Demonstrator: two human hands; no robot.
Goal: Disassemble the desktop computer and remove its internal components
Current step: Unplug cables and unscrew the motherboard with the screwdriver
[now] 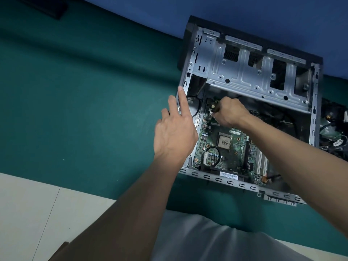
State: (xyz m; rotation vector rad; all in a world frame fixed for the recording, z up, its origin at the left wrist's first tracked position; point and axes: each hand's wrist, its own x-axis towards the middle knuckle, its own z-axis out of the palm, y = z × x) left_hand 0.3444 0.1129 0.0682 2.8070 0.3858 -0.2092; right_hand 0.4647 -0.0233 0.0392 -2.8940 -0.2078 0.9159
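An open desktop computer case (250, 72) lies on its side on a green cloth. Inside it sits the green motherboard (224, 147) with a bare CPU (224, 141) at its middle. My left hand (175, 132) has straight fingers, and its index finger rests along the case's left metal edge. My right hand (228, 112) reaches into the case at the board's upper left corner, fingers curled round something small by a connector (212, 106). What it pinches is hidden under the fingers.
A metal drive cage (244, 72) spans the case's far half. A black cable loop (212, 155) lies on the board's lower left. Loose cables (335, 132) bunch outside the case's right wall. A dark object (54, 8) lies far left on the green cloth (84, 100).
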